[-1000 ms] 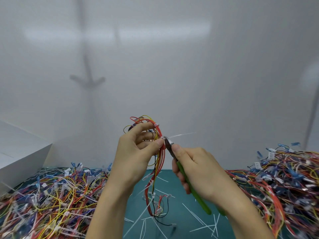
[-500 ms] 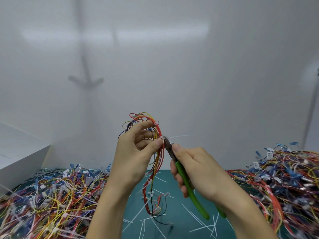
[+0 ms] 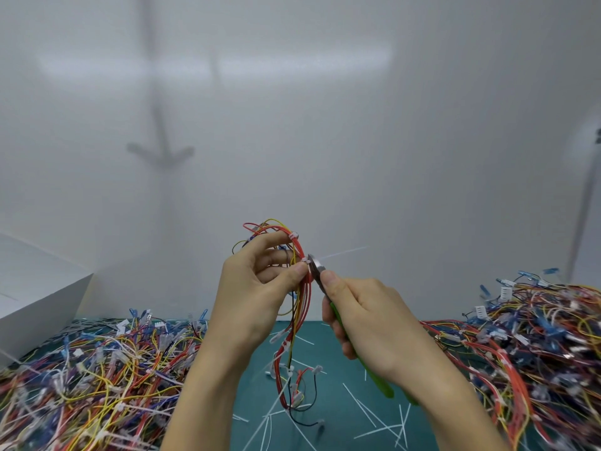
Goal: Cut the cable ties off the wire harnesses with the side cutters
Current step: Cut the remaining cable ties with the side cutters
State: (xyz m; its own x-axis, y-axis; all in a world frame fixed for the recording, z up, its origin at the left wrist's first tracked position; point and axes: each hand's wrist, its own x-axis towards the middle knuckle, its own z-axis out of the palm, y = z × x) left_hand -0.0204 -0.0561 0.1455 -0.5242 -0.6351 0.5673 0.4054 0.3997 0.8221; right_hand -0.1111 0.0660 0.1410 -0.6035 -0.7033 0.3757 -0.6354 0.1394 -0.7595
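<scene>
Left hand point(image 3: 257, 288) pinches harness point(image 3: 305, 305) — right hand point(image 3: 367, 317) holds cutters point(image 3: 317, 267) against it.

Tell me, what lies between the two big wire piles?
Head view shows a green mat strewn with cut white ties, the held harness dangling above it.

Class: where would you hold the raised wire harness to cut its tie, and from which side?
Pinch the wire harness just below the cable tie, from the left, as the left hand does. The side cutters reach it from the right, and the wires below hang limp, so grip close.
</scene>
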